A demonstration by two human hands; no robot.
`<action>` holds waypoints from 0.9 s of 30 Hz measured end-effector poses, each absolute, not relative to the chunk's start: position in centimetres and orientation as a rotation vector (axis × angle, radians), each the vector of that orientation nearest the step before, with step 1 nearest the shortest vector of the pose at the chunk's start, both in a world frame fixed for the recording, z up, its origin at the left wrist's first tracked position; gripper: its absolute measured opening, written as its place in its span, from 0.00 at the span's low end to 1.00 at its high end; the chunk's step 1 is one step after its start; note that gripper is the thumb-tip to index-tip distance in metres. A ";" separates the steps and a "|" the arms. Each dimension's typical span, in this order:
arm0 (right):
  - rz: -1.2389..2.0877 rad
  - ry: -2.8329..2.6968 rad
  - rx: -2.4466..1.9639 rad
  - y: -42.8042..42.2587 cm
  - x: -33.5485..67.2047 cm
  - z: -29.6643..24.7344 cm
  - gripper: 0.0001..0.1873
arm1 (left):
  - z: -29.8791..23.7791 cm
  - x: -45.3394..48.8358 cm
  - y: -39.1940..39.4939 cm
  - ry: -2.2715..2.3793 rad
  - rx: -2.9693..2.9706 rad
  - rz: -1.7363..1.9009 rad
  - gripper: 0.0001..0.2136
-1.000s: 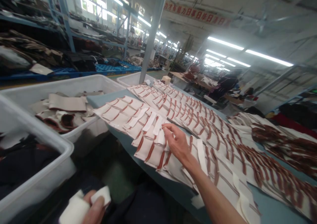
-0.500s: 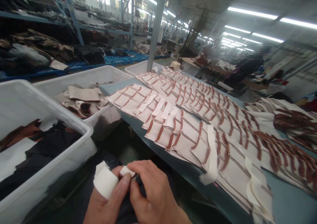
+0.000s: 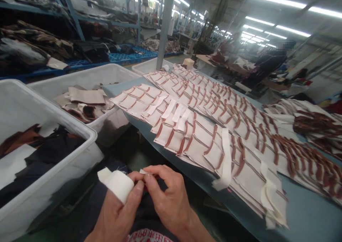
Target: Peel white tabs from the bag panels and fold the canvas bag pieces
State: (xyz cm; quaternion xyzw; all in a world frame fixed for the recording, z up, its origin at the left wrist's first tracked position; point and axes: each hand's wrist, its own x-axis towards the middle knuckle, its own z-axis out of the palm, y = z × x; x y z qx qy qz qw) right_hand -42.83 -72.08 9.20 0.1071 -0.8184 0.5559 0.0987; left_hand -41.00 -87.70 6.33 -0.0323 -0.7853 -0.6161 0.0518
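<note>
A white fabric strip loops over the back of my left hand, its frayed end sticking out to the left. The thumb and fingers of that hand are pinched together. My right hand meets it fingertip to fingertip, pinching too. A small white tip shows between the two hands; most of what they grip there is hidden. Right of my hands, pale fabric pieces with brown edges overlap in rows on the blue-grey table. Several loose white strips lie across them, one long strip hanging over the near edge.
A white bin at left holds dark and brown cloth. Behind it another white bin holds beige pieces. A grey post rises behind the table. Brown and white piles lie at right; a person is farther back.
Both hands have shifted slightly, the right rolling so that less of the small white end shows between the fingertips. The view has tilted down a little, and red lettering on dark clothing now shows below.
</note>
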 end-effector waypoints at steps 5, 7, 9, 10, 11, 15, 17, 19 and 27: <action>1.844 -2.367 0.222 -72.2 -43.4 8.5 0.11 | 7.1 -41.4 -86.1 -2.320 0.091 -1.977 0.14; 1.902 -2.324 0.223 -72.3 -43.6 8.3 0.11 | 7.3 -41.5 -86.1 -2.300 0.149 -2.018 0.14; 1.902 -2.300 0.244 -72.6 -43.6 8.1 0.11 | 7.3 -41.7 -86.6 -2.317 0.166 -2.057 0.16; 1.874 -2.298 0.266 -72.7 -43.6 8.1 0.11 | 7.2 -41.9 -86.9 -2.339 0.164 -2.077 0.16; 1.828 -2.302 0.293 -72.8 -43.6 8.0 0.12 | 7.0 -42.0 -87.2 -2.360 0.153 -2.102 0.17; 1.610 -2.323 0.412 -73.3 -43.4 7.8 0.15 | 5.8 -42.4 -87.9 -2.298 0.197 -2.238 0.19; 1.555 -2.326 0.443 -73.5 -43.5 7.8 0.15 | 5.5 -42.5 -87.8 -2.238 0.220 -2.291 0.17; 1.559 -2.322 0.448 -73.6 -43.5 7.7 0.15 | 5.6 -42.4 -87.6 -2.199 0.249 -2.304 0.15; 1.741 -2.342 0.227 -74.0 -43.5 7.8 0.09 | 5.6 -42.1 -87.7 -2.332 0.216 -2.066 0.12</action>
